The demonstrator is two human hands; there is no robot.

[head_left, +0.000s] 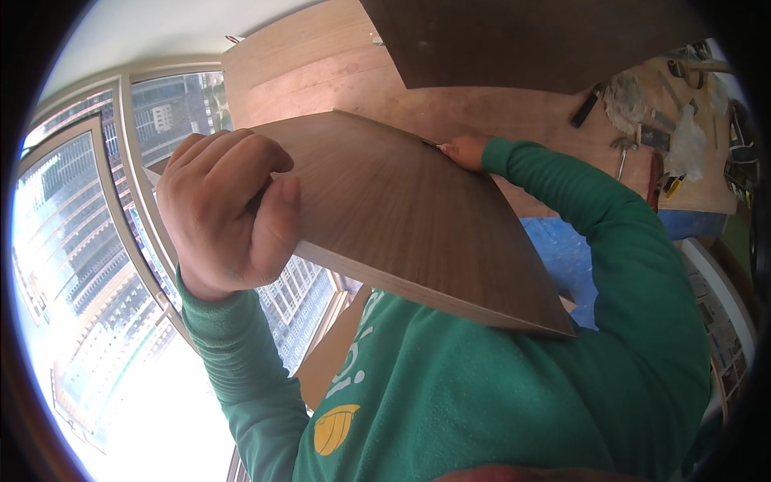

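Note:
A wide, brown wood-veneer panel [409,217] with a pale layered edge tilts across the front of my body, against the green sweatshirt. My left hand [226,207] is closed on the panel's near left end, fingers curled over it and thumb beside them. My right hand [462,151] is at the panel's far edge, fingers closed near a small, thin metallic piece [440,146]; what exactly they grip is too small to make out.
A plywood bench [297,64] behind holds a darker board [522,40], a hammer [622,149], crumpled plastic [689,140] and assorted tools at the right. Blue sheeting [542,241] lies below. Tall windows [72,217] line the left, and a white framed piece [723,305] stands at right.

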